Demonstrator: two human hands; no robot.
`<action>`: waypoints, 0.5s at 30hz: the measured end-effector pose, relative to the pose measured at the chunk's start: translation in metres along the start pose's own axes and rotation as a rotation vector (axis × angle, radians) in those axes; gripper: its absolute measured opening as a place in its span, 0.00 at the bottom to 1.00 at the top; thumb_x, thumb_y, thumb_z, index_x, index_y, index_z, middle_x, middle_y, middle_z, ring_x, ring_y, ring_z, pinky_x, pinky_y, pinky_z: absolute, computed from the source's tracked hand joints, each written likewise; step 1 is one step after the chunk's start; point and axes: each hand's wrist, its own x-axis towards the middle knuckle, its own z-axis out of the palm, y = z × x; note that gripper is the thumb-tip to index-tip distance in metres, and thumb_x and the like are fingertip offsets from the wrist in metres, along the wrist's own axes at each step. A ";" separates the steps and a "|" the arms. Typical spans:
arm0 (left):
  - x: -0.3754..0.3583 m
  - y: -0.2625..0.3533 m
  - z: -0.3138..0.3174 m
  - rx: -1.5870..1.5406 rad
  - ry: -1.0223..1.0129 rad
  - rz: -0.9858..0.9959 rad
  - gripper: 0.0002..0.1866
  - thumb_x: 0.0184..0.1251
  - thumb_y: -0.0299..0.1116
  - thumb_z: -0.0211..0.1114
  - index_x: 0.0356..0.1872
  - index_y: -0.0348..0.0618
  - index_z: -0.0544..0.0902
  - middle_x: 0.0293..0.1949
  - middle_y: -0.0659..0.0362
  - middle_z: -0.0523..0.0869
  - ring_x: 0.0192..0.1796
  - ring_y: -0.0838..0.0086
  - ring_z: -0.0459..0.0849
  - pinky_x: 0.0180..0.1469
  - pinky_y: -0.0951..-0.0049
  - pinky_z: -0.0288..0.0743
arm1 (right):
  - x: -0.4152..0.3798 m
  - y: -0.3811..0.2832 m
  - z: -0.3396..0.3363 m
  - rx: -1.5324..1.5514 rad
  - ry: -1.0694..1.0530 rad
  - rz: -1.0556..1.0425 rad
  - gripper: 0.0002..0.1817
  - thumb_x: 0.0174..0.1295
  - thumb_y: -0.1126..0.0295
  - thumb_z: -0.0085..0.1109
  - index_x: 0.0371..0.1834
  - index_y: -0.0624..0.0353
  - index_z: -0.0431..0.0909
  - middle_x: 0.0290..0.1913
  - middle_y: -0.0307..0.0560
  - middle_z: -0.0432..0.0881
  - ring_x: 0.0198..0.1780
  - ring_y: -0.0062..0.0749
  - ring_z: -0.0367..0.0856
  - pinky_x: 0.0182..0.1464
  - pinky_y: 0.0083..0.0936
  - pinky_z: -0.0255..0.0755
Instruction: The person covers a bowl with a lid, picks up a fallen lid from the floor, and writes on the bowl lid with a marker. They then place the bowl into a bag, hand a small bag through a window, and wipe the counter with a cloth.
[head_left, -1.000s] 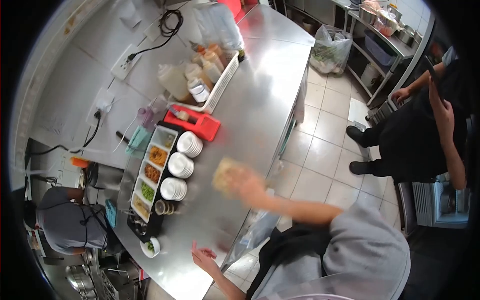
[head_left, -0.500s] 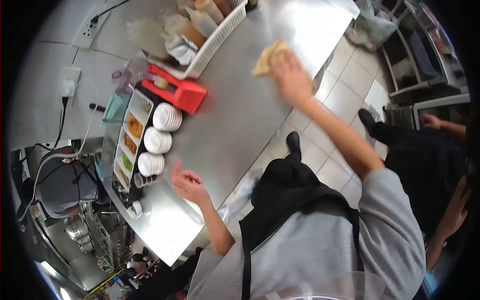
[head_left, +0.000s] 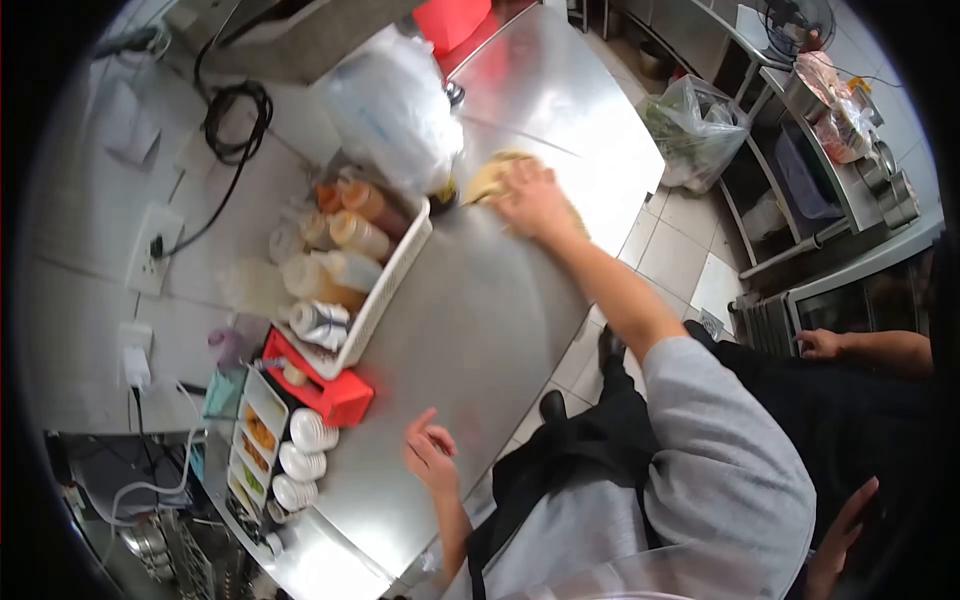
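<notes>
My right hand (head_left: pixel 536 202) presses a yellowish cloth (head_left: pixel 488 181) onto the steel counter (head_left: pixel 465 330), toward its far end. Its fingers lie over the cloth and cover part of it. Lower down, my left hand (head_left: pixel 432 452) hovers around the counter's near part, fingers apart and holding nothing. Left of that hand are stacks of small white bowls (head_left: pixel 302 462) and a red holder (head_left: pixel 340 396). A white basket (head_left: pixel 385 295) of squeeze bottles stands along the wall side.
Beyond the basket sits a white plastic bag (head_left: pixel 395 110), with a red container (head_left: pixel 450 22) behind it. Food trays (head_left: pixel 258 440) line the left edge. Another person's hand (head_left: pixel 822 344) shows at right. A bag of greens (head_left: pixel 695 135) stands by the shelf (head_left: pixel 790 150).
The view has shifted toward the counter's far end. My right hand has carried the cloth farther along the counter, near the plastic bag. My left hand stays open.
</notes>
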 end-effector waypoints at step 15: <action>0.122 0.019 0.239 0.097 0.250 -0.114 0.25 0.73 0.48 0.38 0.42 0.34 0.75 0.16 0.63 0.71 0.15 0.82 0.68 0.17 0.84 0.61 | 0.253 0.223 0.012 -0.040 0.031 0.046 0.36 0.58 0.40 0.41 0.64 0.52 0.64 0.69 0.53 0.56 0.70 0.55 0.48 0.69 0.50 0.37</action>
